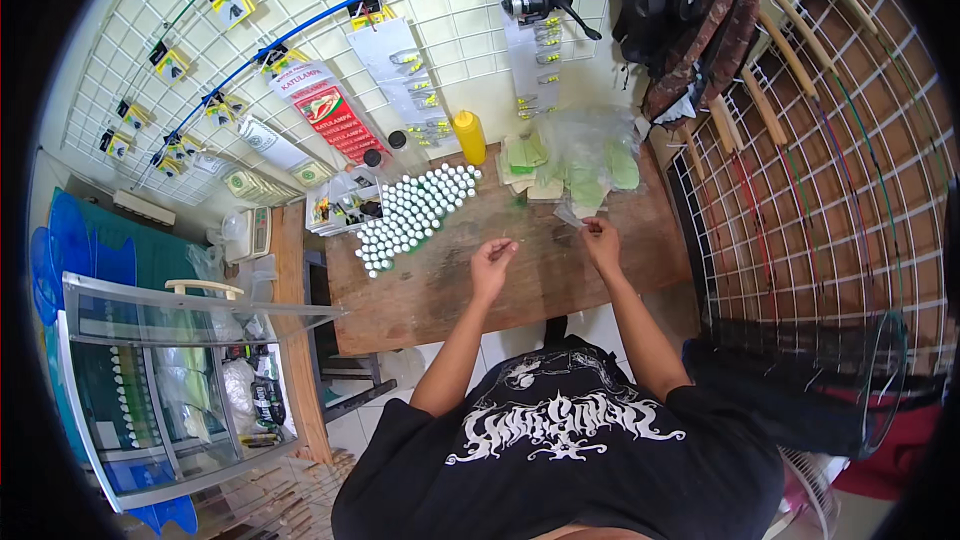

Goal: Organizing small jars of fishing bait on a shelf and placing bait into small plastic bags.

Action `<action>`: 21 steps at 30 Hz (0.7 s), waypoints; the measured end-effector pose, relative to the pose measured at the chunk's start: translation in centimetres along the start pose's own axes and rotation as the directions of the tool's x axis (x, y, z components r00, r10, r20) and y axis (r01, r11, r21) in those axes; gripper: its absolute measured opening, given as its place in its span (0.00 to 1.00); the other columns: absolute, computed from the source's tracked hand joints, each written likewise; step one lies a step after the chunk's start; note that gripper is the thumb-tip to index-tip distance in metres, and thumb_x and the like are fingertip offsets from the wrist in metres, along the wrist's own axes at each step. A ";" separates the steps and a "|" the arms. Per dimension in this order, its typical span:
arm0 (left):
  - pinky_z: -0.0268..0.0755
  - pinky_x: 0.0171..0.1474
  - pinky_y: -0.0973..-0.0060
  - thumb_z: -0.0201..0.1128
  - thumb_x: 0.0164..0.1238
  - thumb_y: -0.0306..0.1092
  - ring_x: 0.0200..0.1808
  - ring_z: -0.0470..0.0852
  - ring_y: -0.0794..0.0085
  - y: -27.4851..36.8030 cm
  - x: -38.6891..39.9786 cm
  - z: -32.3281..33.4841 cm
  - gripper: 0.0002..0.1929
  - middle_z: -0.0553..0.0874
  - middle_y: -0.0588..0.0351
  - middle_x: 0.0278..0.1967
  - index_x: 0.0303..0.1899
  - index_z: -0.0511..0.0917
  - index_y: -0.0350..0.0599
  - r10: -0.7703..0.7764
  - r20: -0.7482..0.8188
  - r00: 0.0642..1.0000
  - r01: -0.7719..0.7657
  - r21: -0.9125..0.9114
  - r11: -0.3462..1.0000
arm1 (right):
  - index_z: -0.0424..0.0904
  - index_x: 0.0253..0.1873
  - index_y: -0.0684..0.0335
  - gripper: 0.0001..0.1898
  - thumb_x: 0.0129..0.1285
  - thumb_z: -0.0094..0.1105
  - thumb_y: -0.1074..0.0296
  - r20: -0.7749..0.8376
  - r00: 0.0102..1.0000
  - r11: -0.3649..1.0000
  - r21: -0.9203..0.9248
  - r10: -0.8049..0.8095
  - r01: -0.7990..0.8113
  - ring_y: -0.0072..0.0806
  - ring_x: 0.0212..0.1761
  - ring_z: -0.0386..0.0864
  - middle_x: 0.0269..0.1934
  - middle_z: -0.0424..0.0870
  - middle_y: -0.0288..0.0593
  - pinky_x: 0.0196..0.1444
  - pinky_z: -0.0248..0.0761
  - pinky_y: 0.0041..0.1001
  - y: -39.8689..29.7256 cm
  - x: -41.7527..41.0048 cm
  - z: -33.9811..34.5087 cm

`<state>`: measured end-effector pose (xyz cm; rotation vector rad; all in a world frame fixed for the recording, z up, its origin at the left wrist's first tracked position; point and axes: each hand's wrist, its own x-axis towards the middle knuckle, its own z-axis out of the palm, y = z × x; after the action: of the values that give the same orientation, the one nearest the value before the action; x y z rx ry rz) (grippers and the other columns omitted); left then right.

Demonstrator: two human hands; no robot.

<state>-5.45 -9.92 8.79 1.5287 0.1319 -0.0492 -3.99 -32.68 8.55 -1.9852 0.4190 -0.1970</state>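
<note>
My left hand (491,270) hovers over the wooden table (450,296), thumb and fingertips drawn together. I see nothing clearly between them; anything tiny there is too small to tell. With thumb and fingers, my right hand (602,246) pinches a small clear plastic piece (568,215), apparently a bag. Just beyond it lie green and pale flat packets (585,184), partly under a large clear plastic bag (592,131). Left of my hands, many small bottles with white caps (420,202) stand in close rows, green showing at their sides.
A yellow squeeze bottle (469,139) and black-capped clear jars (405,150) stand against the wall. A white box (334,214) holds small packs. A blue fishing rod with a reel (527,1) hangs on the white wire grid. The glass display case (187,390) stands left, a wire rack (817,187) right.
</note>
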 end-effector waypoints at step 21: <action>0.71 0.34 0.81 0.66 0.57 0.29 0.29 0.79 0.79 -3.9 15.4 6.1 0.08 0.83 0.58 0.28 0.36 0.79 0.35 -0.093 -0.011 0.996 0.093 0.074 0.993 | 0.83 0.36 0.66 0.16 0.46 0.68 0.59 -0.213 0.954 0.978 0.020 0.209 -0.209 0.36 0.30 0.82 0.29 0.84 0.48 0.38 0.73 0.30 0.4 12.9 8.3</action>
<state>9.67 -15.39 3.37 1.5968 0.2094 -0.1236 10.46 -30.74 3.93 -1.9131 0.7651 -0.2775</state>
